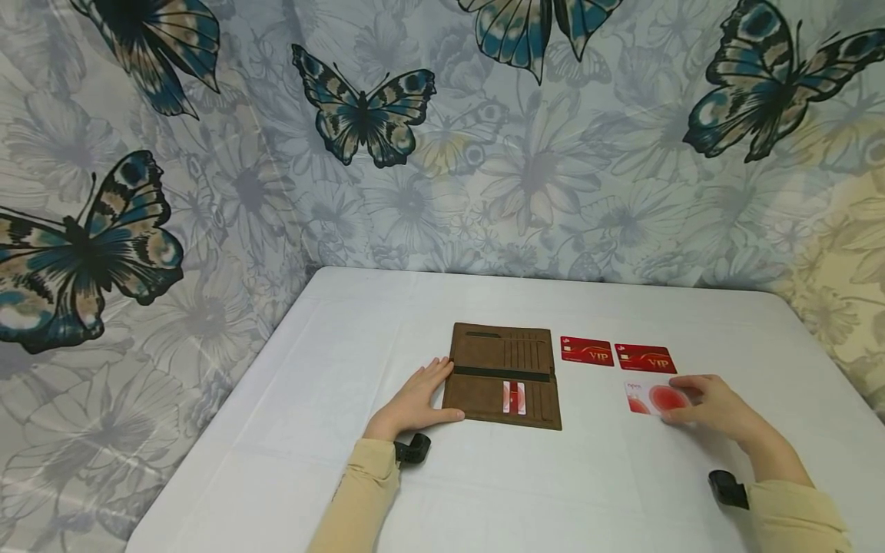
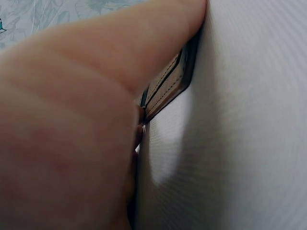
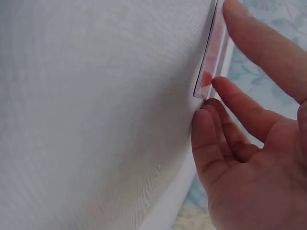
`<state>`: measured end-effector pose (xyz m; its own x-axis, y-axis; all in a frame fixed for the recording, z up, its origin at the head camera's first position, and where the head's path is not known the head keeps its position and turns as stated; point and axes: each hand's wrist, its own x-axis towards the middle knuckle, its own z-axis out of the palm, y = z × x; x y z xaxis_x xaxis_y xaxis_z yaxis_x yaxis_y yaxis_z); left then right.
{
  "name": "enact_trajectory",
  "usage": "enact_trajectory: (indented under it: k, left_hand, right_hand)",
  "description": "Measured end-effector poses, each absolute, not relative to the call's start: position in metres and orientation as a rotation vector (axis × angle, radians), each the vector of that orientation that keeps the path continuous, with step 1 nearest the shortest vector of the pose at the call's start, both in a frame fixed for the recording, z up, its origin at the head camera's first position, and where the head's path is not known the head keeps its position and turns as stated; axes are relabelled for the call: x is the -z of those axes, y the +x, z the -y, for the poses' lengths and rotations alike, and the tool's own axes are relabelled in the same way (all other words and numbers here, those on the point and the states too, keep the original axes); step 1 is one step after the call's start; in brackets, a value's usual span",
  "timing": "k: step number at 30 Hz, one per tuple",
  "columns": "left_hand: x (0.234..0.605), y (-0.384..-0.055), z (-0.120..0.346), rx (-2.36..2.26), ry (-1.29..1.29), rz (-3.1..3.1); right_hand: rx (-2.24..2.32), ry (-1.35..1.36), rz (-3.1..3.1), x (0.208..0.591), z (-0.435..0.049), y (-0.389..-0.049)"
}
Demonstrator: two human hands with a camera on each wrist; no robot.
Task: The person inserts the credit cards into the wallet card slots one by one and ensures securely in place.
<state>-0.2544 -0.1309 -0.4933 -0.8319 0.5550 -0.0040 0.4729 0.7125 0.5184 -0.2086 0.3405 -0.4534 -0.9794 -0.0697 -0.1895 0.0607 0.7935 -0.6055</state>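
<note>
A brown bifold wallet [image 1: 477, 403] lies spread flat on the white table, its slots showing and a red-and-white card [image 1: 514, 398] in its lower half. My left hand [image 1: 413, 403] rests beside it, thumb at the lower left corner and extended fingers along the left edge; the left wrist view shows the wallet's stitched edge [image 2: 165, 91] past the thumb. At the right, my right hand [image 1: 719, 407] pinches a white card with red circles [image 1: 639, 395] by its edges between thumb and index finger. In the right wrist view that card [image 3: 211, 62] is seen nearly edge-on, close over the cloth.
Two red VIP cards, a left one [image 1: 586, 351] and a right one [image 1: 645, 358], lie side by side right of the wallet, just behind the white card. White cloth [image 1: 311, 369] covers the table. Butterfly-patterned fabric [image 1: 539, 177] hangs behind and at the sides.
</note>
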Motion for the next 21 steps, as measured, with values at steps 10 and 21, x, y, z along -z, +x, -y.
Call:
enact_trajectory:
  k: [10,21]
  left_hand:
    - [0.493,-0.255,0.131,-0.766,0.835,-2.758]
    - [0.494,-0.255,0.131,-0.773,0.836,-2.762]
  right_hand:
    - [0.914,0.002,-2.805,0.454,-0.343,-0.212]
    - [0.838,0.019,-2.78,0.451,-0.346,-0.22]
